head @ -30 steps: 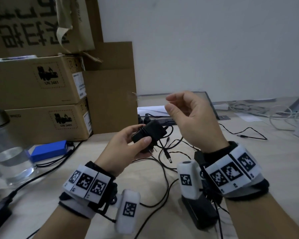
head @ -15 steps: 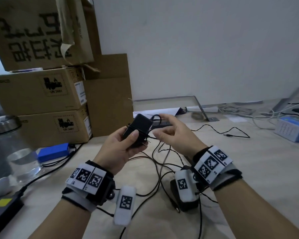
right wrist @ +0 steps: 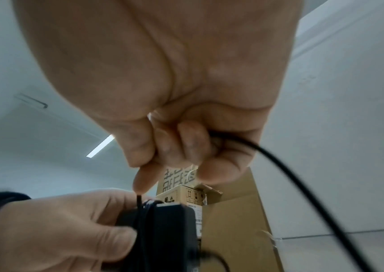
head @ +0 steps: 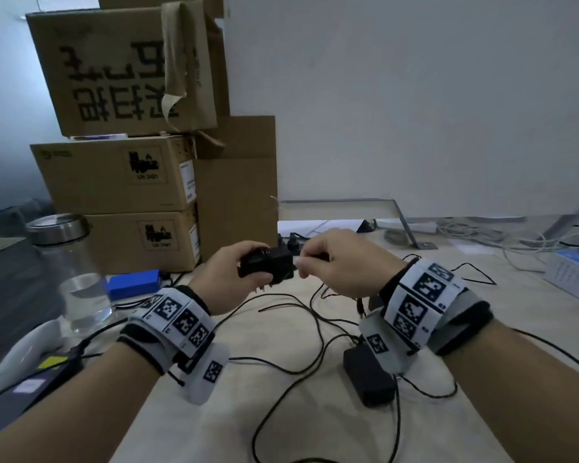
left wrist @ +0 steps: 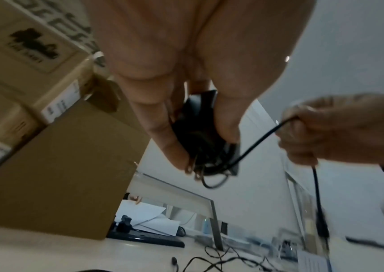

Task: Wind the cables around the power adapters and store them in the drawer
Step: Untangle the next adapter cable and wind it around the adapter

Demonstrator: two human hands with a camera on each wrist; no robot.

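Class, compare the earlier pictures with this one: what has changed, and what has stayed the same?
The right hand, raised and apart a second ago, has dropped beside the adapter and now pinches its cable, with turns already wound on. The left hand still grips the adapter; the second adapter stays on the table.

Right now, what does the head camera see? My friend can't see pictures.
Two hands wind a thin black cable around a small black power adapter above a desk: the left hand grips the adapter, the right hand pinches the cable. Another adapter and loose cables lie below.

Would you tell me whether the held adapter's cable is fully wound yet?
Partly wound. Loops circle the adapter in the left hand, but the right hand pinches a free cable length.
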